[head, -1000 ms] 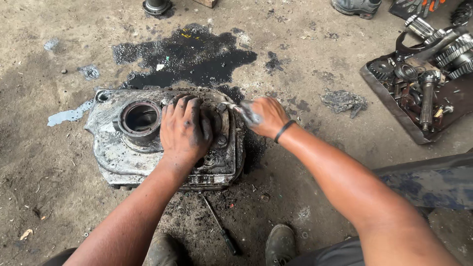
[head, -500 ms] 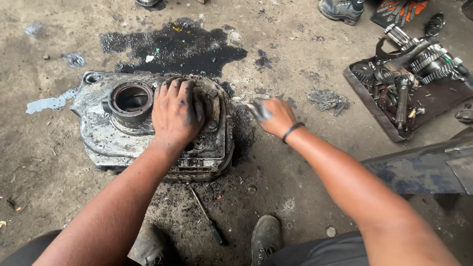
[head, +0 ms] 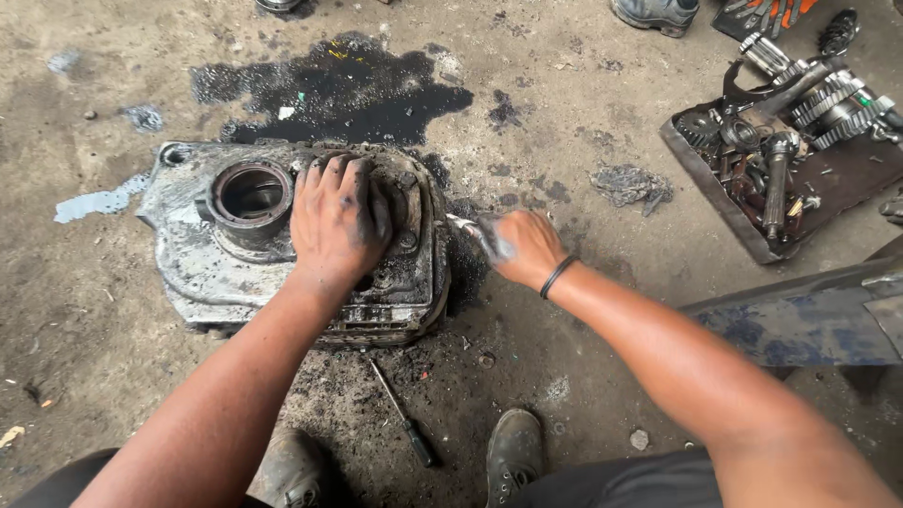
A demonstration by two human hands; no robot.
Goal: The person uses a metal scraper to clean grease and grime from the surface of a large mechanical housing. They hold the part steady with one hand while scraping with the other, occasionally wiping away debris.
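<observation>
While left hand stays on casing, right hand pulled back.

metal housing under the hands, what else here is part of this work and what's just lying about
In hand:
left hand pressed flat on the greasy metal housing
right hand gripping a thin metal tool at the housing's edge

Lying about:
screwdriver on the floor
tray of gears and shafts
crumpled rag
oil stain

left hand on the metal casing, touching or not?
Touching. The head view shows the left hand pressed flat on top of the greasy metal casing, palm and fingers spread on its surface beside the round opening.
</observation>
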